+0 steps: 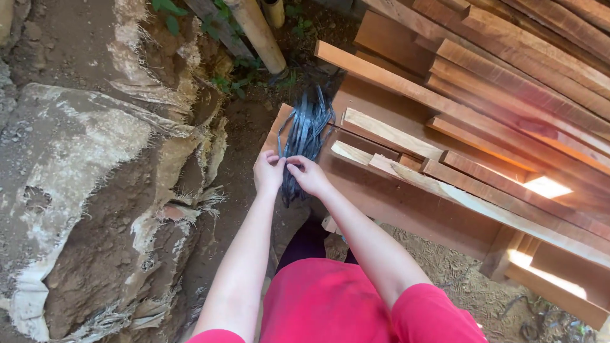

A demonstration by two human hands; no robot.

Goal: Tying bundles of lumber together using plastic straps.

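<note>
Outdoors on dirt ground (241,133), beside stacked reddish wooden planks (483,108) and torn sacking (95,190); left hand (269,173) and right hand (309,176) both pinching a bundle of dark plastic straps (306,130).

Outdoor dirt ground (241,146). Torn, earth-caked sacking (95,190) covers a mound on the left; stacked reddish wooden planks (495,108) lie right, with sunlight patches (546,186) and a bamboo pole (257,32) above.

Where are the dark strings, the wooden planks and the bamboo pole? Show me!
dark strings (307,130), head view, on the middle of the bundle above the hands.
wooden planks (508,95), head view, on one plank in the stack.
bamboo pole (257,32), head view, on its middle.
</note>
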